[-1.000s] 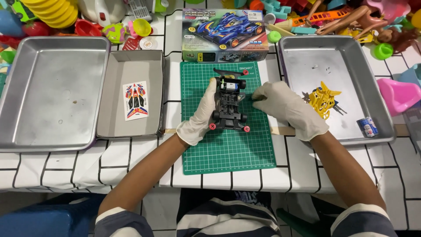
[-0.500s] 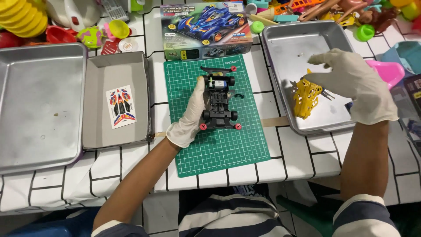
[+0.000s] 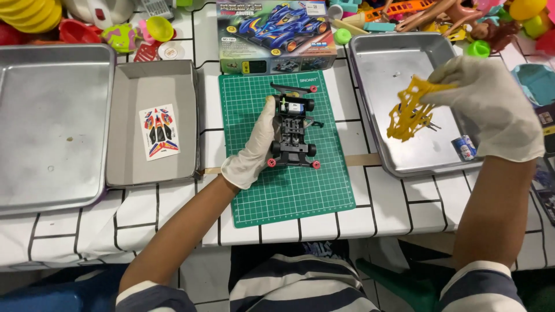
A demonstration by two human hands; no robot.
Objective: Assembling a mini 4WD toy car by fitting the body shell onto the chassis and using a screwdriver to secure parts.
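A black toy car chassis (image 3: 293, 132) with small red rollers lies on the green cutting mat (image 3: 289, 190). My left hand (image 3: 254, 147), in a white glove, rests against the chassis's left side and steadies it. My gloved right hand (image 3: 491, 107) is raised over the right metal tray (image 3: 376, 69) and pinches a yellow plastic parts frame (image 3: 410, 110), lifted clear of the tray floor. A loose black part with a red roller (image 3: 295, 88) lies on the mat above the chassis.
A grey box lid (image 3: 130, 162) with a sticker sheet (image 3: 159, 132) sits left of the mat, beside a large empty metal tray (image 3: 46, 121). The kit's box (image 3: 274, 34) stands behind the mat. A small blue cell (image 3: 462, 147) lies in the right tray. Colourful toys crowd the back edge.
My right hand left the chassis, went right to the tray, took hold of the yellow frame and lifted it. My left hand stayed on the chassis.
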